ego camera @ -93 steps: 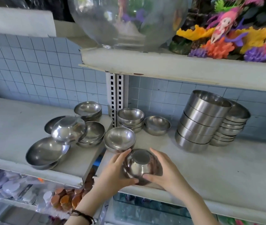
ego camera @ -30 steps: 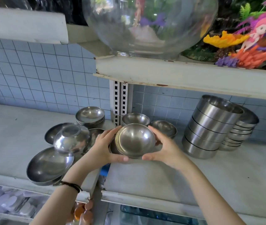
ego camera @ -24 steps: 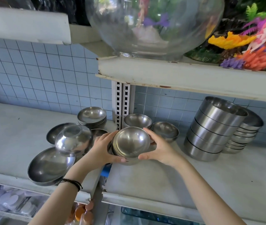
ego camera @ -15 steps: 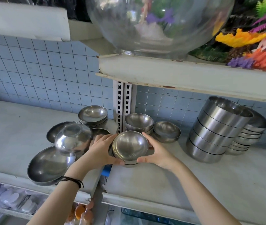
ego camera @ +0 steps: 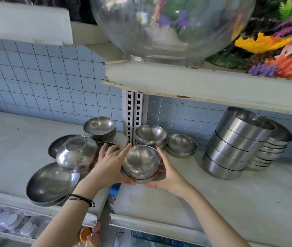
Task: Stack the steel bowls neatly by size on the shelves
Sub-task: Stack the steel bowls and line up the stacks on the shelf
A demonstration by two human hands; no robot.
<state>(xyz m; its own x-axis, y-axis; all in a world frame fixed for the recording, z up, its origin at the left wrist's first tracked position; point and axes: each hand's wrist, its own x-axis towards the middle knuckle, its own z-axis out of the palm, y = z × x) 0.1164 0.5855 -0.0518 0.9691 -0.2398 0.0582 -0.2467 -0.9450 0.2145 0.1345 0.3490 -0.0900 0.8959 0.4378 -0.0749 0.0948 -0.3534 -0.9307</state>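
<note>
L hand [ego camera: 111, 166] & R hand [ego camera: 168, 177] cup a small bowl [ego camera: 140, 161], fingers curled round it, nested on another at shelf [ego camera: 213, 202] front. Done: tall stack [ego camera: 236, 145], small pile [ego camera: 150, 136]. To do: loose bowls [ego camera: 52, 182] at left, approx half.

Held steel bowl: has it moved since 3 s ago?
Yes. The held bowl, then upside down at the shelf front edge, now sits upright on a second bowl, farther back toward the slotted post, between left hand and right hand.
</note>
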